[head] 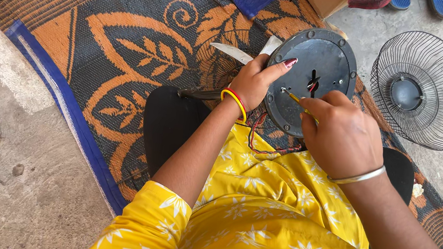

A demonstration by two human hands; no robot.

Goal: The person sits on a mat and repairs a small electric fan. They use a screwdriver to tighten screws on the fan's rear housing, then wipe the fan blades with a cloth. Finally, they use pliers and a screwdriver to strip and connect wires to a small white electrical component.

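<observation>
Screwdriver [294, 98], thin with a yellow shaft, slants up-left from the right hand [341, 137], whose fingers pinch it, tip on a round dark metal fan motor plate [328, 61]. Left hand [255, 82] grips the plate's left rim over the lap. Red and black wires [257, 138] hang below. Wire fan guard [424, 89] lies apart on concrete.

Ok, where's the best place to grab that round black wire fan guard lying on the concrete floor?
Grip the round black wire fan guard by its outer rim on the near edge, coming from above; it lies dished open side up, with the rim ring exposed.
</observation>
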